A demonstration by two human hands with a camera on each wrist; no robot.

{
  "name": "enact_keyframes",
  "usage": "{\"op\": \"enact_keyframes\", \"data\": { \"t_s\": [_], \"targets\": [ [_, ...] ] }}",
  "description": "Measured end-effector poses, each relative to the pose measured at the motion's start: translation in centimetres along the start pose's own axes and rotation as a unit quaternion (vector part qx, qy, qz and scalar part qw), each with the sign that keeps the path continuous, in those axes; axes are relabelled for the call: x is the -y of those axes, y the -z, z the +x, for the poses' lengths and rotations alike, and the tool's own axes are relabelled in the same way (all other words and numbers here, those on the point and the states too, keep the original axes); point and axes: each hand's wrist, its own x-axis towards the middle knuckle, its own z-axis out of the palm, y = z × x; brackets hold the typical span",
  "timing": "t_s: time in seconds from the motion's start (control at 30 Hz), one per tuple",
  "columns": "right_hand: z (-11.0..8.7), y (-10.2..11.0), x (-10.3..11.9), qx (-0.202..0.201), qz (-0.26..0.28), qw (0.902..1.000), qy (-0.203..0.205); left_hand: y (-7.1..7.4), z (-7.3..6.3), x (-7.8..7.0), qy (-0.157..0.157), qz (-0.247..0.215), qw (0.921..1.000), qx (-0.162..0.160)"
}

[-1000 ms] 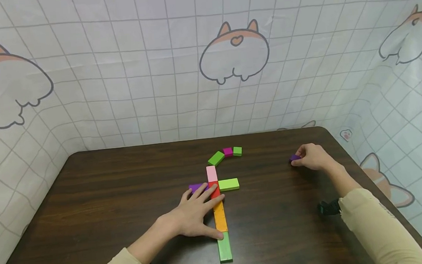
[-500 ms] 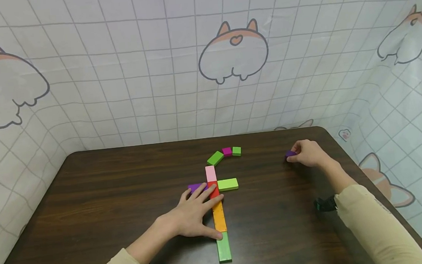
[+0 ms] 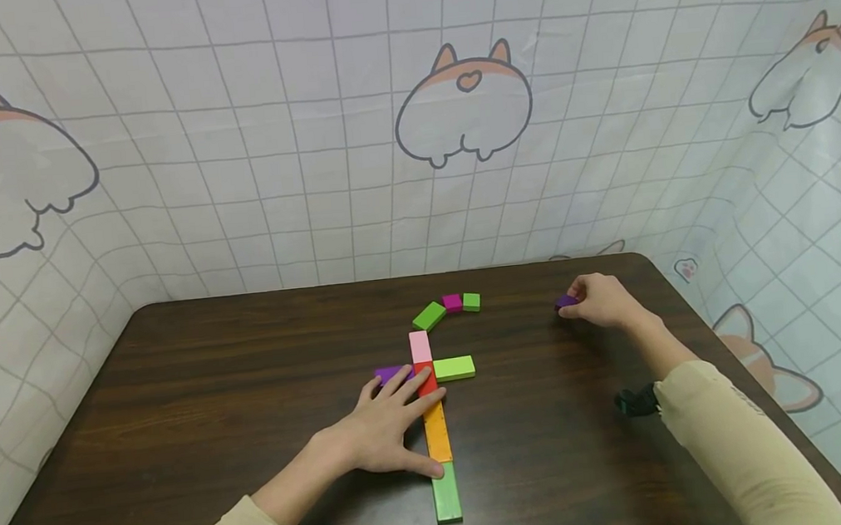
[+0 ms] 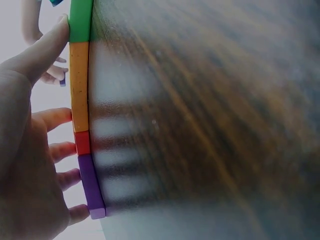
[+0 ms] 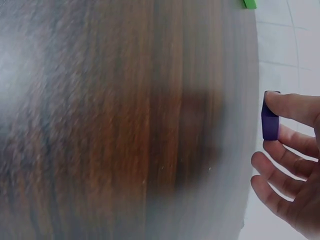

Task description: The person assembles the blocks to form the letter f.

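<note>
My left hand [image 3: 386, 428] lies with spread fingers across a column of flat blocks. The thumb is at the green block [image 3: 447, 498] and orange block [image 3: 437, 436]; other fingertips touch the red block [image 3: 424, 375] and purple block [image 3: 388, 374]. A pink block [image 3: 420, 347] continues the column upward, and a lime block [image 3: 455, 368] sticks out to the right. Over the table's far right, my right hand [image 3: 604, 301] pinches a small dark purple block [image 5: 270, 117] between thumb and fingers.
Beyond the pink block, a tilted green block [image 3: 428, 316], a magenta cube [image 3: 452, 303] and a small green cube [image 3: 472, 302] curve to the right. The dark wooden table [image 3: 200, 398] ends at a white gridded curtain [image 3: 267, 142] behind and at the sides.
My right hand has moved left and slightly away from me with the purple block pinched in it. The left hand has stayed in place on the column.
</note>
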Motion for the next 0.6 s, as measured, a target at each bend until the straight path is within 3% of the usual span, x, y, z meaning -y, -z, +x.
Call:
{"op": "enact_keyframes", "data": {
  "t_s": [0.6],
  "targets": [
    [1.8, -0.8, 2.6, -0.026, 0.004, 0.9991, 0.033, 0.0, 0.1, 0.0, 0.001, -0.002, 1.0, 0.003]
  ]
}}
